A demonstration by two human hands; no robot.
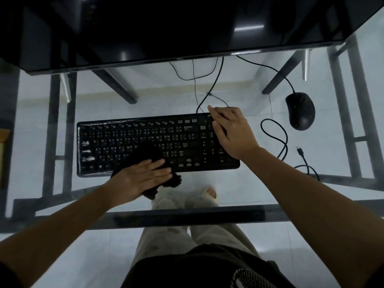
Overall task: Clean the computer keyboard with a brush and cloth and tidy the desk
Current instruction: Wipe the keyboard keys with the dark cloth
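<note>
Glass desk (259,183): left hand (141,179) flat, pressing cloth (173,181) on keyboard (187,140); right hand (232,132) flat on its right end.

I sit at a computer workstation, a home or an office: a glass tabletop (166,96) carries a black keyboard (145,138), a wired mouse (301,111) toward the right edge, a monitor (166,28) along the far edge, and loose cables (274,140), with pale floor tiles (83,256) showing beneath.

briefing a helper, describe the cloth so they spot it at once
On the glass desk, find the black keyboard below the monitor. The cloth lies over its near middle under the left hand, spilling past the front edge. It is the only soft, fuzzy black thing; the mouse is hard and smooth.
</note>
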